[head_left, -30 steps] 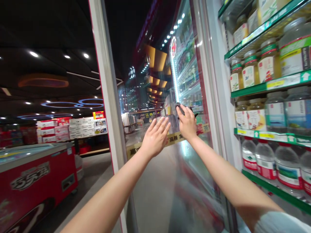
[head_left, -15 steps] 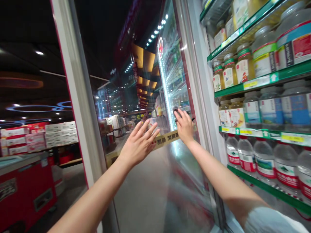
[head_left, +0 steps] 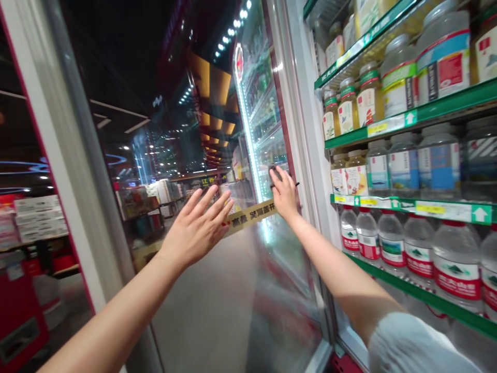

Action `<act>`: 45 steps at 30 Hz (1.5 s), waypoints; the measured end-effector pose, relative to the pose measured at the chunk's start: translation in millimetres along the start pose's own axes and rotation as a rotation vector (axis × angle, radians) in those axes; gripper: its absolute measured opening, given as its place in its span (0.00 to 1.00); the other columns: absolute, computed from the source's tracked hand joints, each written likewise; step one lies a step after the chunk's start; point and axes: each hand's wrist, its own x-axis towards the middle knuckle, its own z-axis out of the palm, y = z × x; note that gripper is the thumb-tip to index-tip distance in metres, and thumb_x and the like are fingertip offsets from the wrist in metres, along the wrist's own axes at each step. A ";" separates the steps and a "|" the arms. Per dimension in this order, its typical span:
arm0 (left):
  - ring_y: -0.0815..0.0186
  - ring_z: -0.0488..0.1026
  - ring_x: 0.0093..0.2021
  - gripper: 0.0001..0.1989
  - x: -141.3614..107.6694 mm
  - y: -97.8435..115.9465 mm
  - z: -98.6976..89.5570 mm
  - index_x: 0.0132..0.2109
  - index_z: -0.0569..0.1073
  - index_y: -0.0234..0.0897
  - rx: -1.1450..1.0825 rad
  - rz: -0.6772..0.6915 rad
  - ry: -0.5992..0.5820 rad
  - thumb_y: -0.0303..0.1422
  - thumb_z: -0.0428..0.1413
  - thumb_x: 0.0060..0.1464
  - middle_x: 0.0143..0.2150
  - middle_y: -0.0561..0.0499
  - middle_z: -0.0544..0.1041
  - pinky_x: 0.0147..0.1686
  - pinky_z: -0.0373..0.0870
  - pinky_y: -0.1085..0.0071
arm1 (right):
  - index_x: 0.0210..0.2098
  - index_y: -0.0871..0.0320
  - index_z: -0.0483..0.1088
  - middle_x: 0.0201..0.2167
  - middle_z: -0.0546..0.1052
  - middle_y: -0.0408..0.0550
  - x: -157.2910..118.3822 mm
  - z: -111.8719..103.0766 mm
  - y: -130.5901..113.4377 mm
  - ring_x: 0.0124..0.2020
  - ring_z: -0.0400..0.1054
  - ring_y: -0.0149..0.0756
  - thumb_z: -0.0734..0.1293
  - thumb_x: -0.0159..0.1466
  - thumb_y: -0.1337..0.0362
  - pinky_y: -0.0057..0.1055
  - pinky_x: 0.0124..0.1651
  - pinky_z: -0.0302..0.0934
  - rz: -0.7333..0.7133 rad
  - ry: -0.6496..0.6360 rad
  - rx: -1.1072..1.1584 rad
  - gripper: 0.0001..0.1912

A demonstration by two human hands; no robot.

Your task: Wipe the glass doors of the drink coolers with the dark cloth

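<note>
The glass door (head_left: 209, 311) of a drinks cooler stands swung open in front of me. My left hand (head_left: 196, 223) is spread flat at the glass, its fingers beside a gold strip (head_left: 252, 215) with dark lettering. Farther right, near the hinge-side frame, my right hand (head_left: 285, 194) is at the pane with bent fingers. A small black object (head_left: 273, 177) shows at its fingertips, and a thin dark end sticks out past the hand's right side; its kind is too blurred to tell.
Right of the door, green-edged cooler shelves (head_left: 388, 129) hold rows of drinks, with red-capped water bottles (head_left: 419, 248) low down. The door's pale metal frame (head_left: 66, 129) runs down the left. Beyond it are a red chest (head_left: 23, 321) and stacked cartons (head_left: 39, 217).
The view has turned right, so the door, both hands and the shelves sit farther left. Both hands stay at the glass in much the same poses.
</note>
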 end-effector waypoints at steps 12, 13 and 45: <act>0.53 0.52 0.75 0.26 4.5 6.5 -2.9 0.69 0.65 0.47 0.000 -0.010 0.023 0.36 0.54 0.66 0.72 0.49 0.63 0.74 0.50 0.47 | 0.69 0.52 0.64 0.71 0.63 0.47 2.8 -1.3 17.6 0.72 0.50 0.41 0.54 0.68 0.72 0.46 0.73 0.51 -0.066 0.005 0.012 0.32; 0.53 0.52 0.75 0.26 4.5 6.4 -3.3 0.69 0.64 0.47 -0.006 -0.009 0.028 0.36 0.54 0.66 0.72 0.49 0.63 0.74 0.50 0.47 | 0.69 0.52 0.63 0.71 0.62 0.48 11.2 -2.2 24.9 0.72 0.51 0.43 0.54 0.68 0.71 0.48 0.72 0.52 -0.001 0.026 -0.014 0.32; 0.55 0.55 0.74 0.29 7.9 7.4 -3.4 0.71 0.57 0.57 -0.125 -0.059 0.042 0.36 0.51 0.66 0.73 0.55 0.62 0.72 0.52 0.44 | 0.68 0.50 0.65 0.65 0.65 0.59 23.9 -0.1 69.7 0.60 0.59 0.55 0.54 0.68 0.69 0.59 0.59 0.60 0.282 0.089 -0.256 0.31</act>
